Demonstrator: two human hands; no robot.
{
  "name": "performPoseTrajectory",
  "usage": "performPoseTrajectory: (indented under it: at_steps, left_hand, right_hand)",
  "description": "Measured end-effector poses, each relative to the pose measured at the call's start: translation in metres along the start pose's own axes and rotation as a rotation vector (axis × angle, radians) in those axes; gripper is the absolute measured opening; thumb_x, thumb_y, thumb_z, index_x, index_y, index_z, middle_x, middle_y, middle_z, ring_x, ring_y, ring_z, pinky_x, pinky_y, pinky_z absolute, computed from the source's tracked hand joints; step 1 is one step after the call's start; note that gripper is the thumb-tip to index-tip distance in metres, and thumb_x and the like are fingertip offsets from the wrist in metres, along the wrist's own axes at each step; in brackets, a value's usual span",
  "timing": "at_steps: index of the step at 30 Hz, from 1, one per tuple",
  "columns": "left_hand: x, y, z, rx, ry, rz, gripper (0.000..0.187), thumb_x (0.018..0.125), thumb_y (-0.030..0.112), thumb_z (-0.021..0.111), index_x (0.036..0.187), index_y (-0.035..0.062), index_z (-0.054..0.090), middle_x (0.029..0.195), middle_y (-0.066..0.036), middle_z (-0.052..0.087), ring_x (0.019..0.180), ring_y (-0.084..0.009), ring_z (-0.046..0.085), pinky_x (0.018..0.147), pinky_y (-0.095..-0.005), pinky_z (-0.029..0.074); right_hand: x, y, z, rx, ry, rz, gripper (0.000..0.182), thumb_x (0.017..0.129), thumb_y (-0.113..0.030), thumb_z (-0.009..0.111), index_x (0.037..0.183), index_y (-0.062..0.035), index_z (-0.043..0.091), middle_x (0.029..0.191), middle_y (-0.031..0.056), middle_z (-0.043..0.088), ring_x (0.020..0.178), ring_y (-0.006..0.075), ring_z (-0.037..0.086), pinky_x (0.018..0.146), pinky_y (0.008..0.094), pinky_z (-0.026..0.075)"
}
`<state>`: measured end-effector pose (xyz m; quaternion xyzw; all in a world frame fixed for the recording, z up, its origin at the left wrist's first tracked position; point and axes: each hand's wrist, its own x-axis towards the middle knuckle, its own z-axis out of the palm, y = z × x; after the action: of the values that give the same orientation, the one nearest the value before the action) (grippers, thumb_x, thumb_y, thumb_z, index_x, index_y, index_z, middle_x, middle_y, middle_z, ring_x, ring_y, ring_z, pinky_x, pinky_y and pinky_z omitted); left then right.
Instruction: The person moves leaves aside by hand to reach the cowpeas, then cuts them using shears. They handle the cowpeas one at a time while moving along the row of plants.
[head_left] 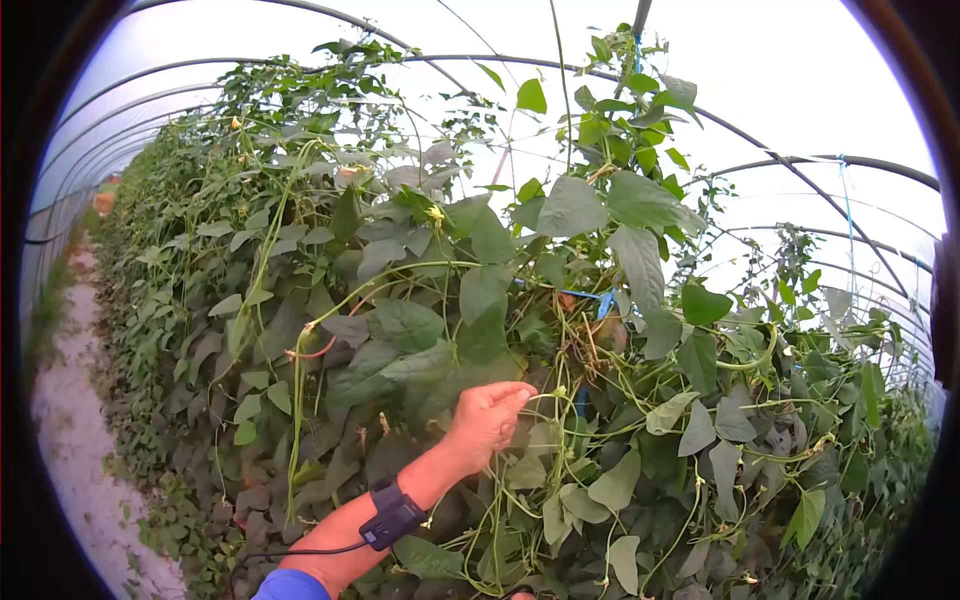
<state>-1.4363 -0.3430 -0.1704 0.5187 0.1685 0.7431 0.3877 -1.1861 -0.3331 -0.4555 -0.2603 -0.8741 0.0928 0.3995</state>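
Note:
My left hand (488,420) reaches in from the lower left, its thumb and fingers pinched on the end of a thin green stem (548,396). Large green leaves (410,325) hang just above it, and long slender bean pods (298,420) dangle to its left. Right of the hand, tangled brown stems (585,345) surround a blue tie (604,302). A dark device is strapped to my left wrist. At the bottom edge a tiny skin-coloured patch shows, perhaps part of my right hand; its fingers cannot be made out.
Dense climbing plants (190,290) form a tall wall running back to the left, beside a pale path (75,420). Curved tunnel hoops (770,155) and thin strings pass overhead. A dark cable runs from the wrist device. More foliage (800,450) fills the right side.

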Motion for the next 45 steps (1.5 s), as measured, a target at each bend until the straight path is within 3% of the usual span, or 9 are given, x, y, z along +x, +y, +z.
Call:
performPoseTrajectory:
  at_steps: [10, 12, 17, 19, 22, 27, 31, 38, 45]
  left_hand:
    - [-0.020, -0.006, -0.041, -0.034, 0.066, -0.063, 0.022, 0.093, 0.022, 0.055, 0.095, 0.0004, 0.058, 0.054, 0.005, 0.038, 0.042, -0.0040, 0.032, 0.038, -0.0202, 0.026]
    - [-0.022, -0.008, -0.043, -0.027, 0.073, -0.059, 0.022, 0.093, 0.022, 0.055, 0.095, 0.0007, 0.058, 0.054, 0.004, 0.038, 0.042, -0.0041, 0.032, 0.038, -0.0201, 0.025]
    - [-0.025, -0.013, -0.046, -0.002, 0.060, -0.052, 0.020, 0.092, 0.023, 0.056, 0.094, 0.0023, 0.058, 0.053, 0.004, 0.038, 0.042, -0.0040, 0.032, 0.039, -0.0199, 0.026]
    - [-0.026, -0.016, -0.047, -0.004, 0.053, -0.046, 0.020, 0.092, 0.022, 0.056, 0.094, 0.0026, 0.058, 0.053, 0.004, 0.038, 0.042, -0.0040, 0.032, 0.039, -0.0200, 0.026]
    - [-0.026, -0.020, -0.047, -0.029, 0.045, -0.042, 0.019, 0.092, 0.022, 0.056, 0.094, 0.0031, 0.058, 0.053, 0.005, 0.038, 0.042, -0.0040, 0.031, 0.039, -0.0200, 0.025]
    - [-0.030, -0.020, -0.051, -0.067, -0.005, -0.068, 0.020, 0.092, 0.023, 0.056, 0.096, 0.0038, 0.058, 0.054, 0.006, 0.038, 0.045, -0.0030, 0.032, 0.041, -0.0197, 0.025]
    - [-0.031, -0.026, -0.056, -0.052, -0.005, -0.064, 0.020, 0.092, 0.023, 0.056, 0.097, 0.0039, 0.058, 0.054, 0.006, 0.038, 0.045, -0.0031, 0.031, 0.042, -0.0199, 0.024]
    - [-0.032, -0.028, -0.058, -0.075, 0.026, -0.069, 0.017, 0.092, 0.020, 0.056, 0.096, 0.0035, 0.059, 0.053, 0.005, 0.037, 0.043, -0.0037, 0.031, 0.041, -0.0204, 0.023]
    - [-0.031, -0.029, -0.065, -0.086, 0.069, -0.033, 0.016, 0.092, 0.020, 0.057, 0.097, 0.0043, 0.059, 0.055, 0.006, 0.039, 0.045, -0.0025, 0.033, 0.041, -0.0194, 0.023]
  right_hand:
    - [0.011, -0.020, -0.029, -0.054, 0.040, -0.083, 0.030, 0.065, -0.010, 0.065, 0.091, 0.0004, 0.055, 0.091, 0.0215, 0.058, 0.084, 0.0430, 0.054, 0.070, 0.0461, 0.046]
    - [0.026, -0.036, -0.055, 0.046, -0.303, 0.092, 0.037, 0.066, -0.014, 0.069, 0.097, 0.0016, 0.057, 0.096, 0.0217, 0.059, 0.088, 0.0420, 0.055, 0.075, 0.0427, 0.047]
    - [0.018, -0.048, -0.100, 0.322, -0.065, 0.123, 0.047, 0.066, -0.025, 0.074, 0.104, -0.0008, 0.060, 0.095, 0.0147, 0.060, 0.088, 0.0329, 0.058, 0.078, 0.0361, 0.047]
    - [0.036, -0.059, -0.143, 0.147, -0.346, 0.157, 0.048, 0.066, -0.022, 0.074, 0.106, 0.0000, 0.061, 0.099, 0.0134, 0.061, 0.089, 0.0282, 0.059, 0.079, 0.0359, 0.047]
    - [-0.004, -0.030, -0.162, 0.627, 0.003, 0.355, 0.049, 0.066, -0.019, 0.071, 0.108, 0.0029, 0.058, 0.105, 0.0152, 0.060, 0.097, 0.0276, 0.059, 0.084, 0.0399, 0.049]
    - [0.008, -0.063, -0.198, 0.417, 0.020, 0.360, 0.058, 0.070, -0.006, 0.068, 0.123, 0.0026, 0.047, 0.116, 0.0144, 0.056, 0.107, 0.0269, 0.055, 0.092, 0.0391, 0.045]
    - [-0.006, -0.045, -0.214, 1.039, 0.049, 0.365, 0.060, 0.073, -0.020, 0.071, 0.122, 0.0039, 0.047, 0.120, 0.0149, 0.054, 0.107, 0.0275, 0.056, 0.088, 0.0403, 0.047]
    - [-0.005, -0.030, -0.219, 0.700, 0.150, -0.001, 0.067, 0.072, -0.039, 0.073, 0.117, 0.0047, 0.050, 0.117, 0.0173, 0.054, 0.105, 0.0290, 0.056, 0.085, 0.0406, 0.048]
    - [-0.031, -0.069, -0.237, 0.395, 0.308, 0.213, 0.040, 0.080, -0.013, 0.067, 0.114, 0.0035, 0.053, 0.105, 0.0129, 0.059, 0.092, 0.0204, 0.056, 0.077, 0.0339, 0.050]
